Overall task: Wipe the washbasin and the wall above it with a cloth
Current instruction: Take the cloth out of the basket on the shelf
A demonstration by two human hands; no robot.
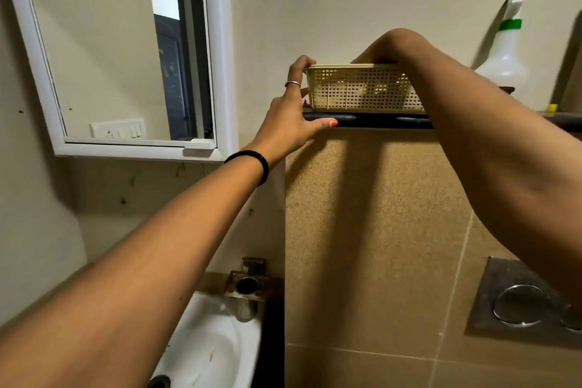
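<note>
The white washbasin (pixel 214 340) sits at the bottom left, partly hidden by my left forearm. The beige wall (pixel 141 198) above it shows dark specks and streaks. No cloth is in view. A cream perforated basket (pixel 362 91) stands on a dark ledge (pixel 378 120) at centre right. My left hand (pixel 289 116) holds the basket's left end, with fingers at its top corner and the thumb along the ledge's edge. My right hand (pixel 378 52) bends over the basket's rim from above, its fingers hidden inside.
A metal tap (pixel 247 287) stands behind the basin. A white-framed mirror (pixel 126 50) hangs at upper left. A white spray bottle (pixel 507 53) and a small yellow thing (pixel 551 108) are on the ledge's right. A steel flush plate (pixel 522 302) is set in the tiles.
</note>
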